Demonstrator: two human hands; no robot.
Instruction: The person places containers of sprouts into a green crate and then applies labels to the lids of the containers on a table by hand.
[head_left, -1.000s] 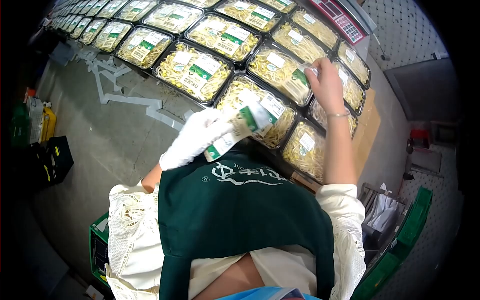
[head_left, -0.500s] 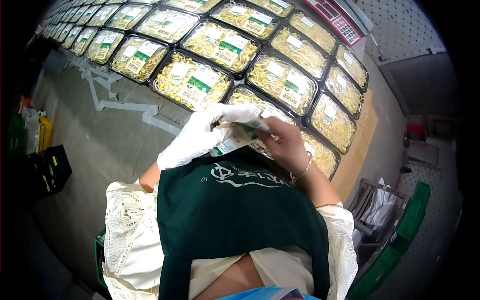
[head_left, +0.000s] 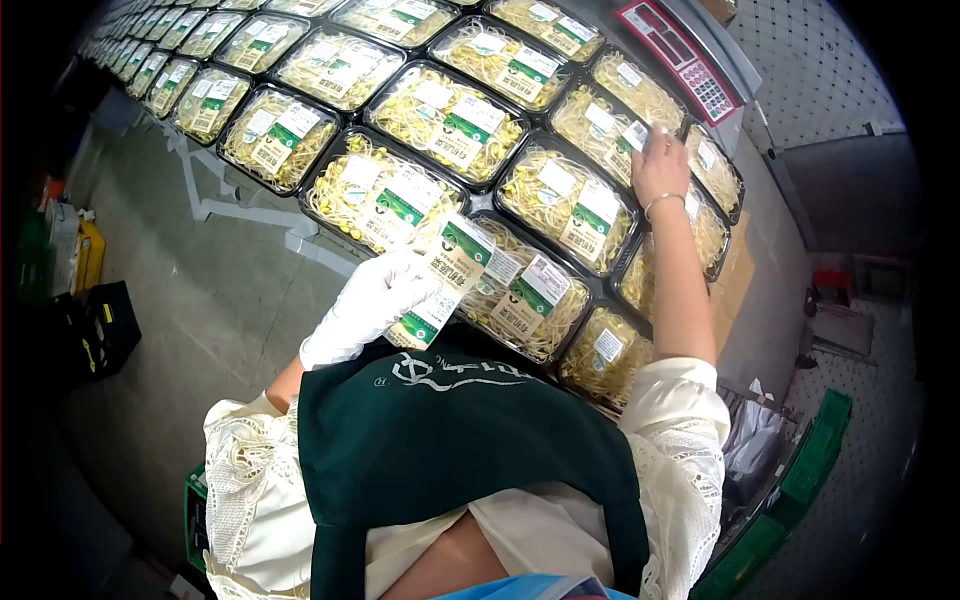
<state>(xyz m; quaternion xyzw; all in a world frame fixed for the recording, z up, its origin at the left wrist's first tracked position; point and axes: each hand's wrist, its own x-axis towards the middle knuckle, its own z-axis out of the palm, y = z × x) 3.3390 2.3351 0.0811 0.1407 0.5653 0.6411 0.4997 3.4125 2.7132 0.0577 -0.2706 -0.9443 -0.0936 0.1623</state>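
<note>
My left hand (head_left: 375,305), in a white glove, is closed on printed labels. A green-and-tan label (head_left: 460,255) stands up from its fingers, and another label (head_left: 425,322) hangs below. My bare right hand (head_left: 660,168) reaches forward over a black tray of bean sprouts (head_left: 575,120). Its fingers are at the edge of a label (head_left: 634,138) over that tray; the fingertips are partly hidden. Nearest my left hand are a sprout tray with a green label (head_left: 530,300) and another labelled tray (head_left: 380,185). The tray by my right forearm (head_left: 605,350) bears only a small white label.
Rows of packed sprout trays (head_left: 340,65) run off to the far left. A red-and-white scale with a keypad (head_left: 690,65) stands at the back right. Green crates (head_left: 810,460) are on the floor at right, and a black case (head_left: 112,325) lies at left.
My right hand has moved away from my left hand, forward and right, to a tray in the back rows. The left hand keeps the labels, which now stand more upright.
</note>
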